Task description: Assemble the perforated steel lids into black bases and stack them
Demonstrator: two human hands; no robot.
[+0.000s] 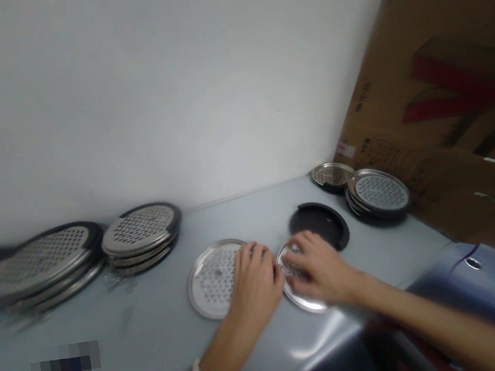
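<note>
Left hand (256,285) on rim of perforated steel disc (210,282), grip unclear; right hand (320,267) curled narrow over second steel disc (301,300), holding it; discs almost touching on grey counter (252,221); black round tray (319,225) just beyond; stacked discs (140,236) farther left.

**Small assembly or packing room, exact kind unclear**
Grey bench (156,325): stacked perforated steel strainer discs (139,231) along its back, cardboard carton (436,93) leaning at its far end, white wall (170,86) behind.
</note>
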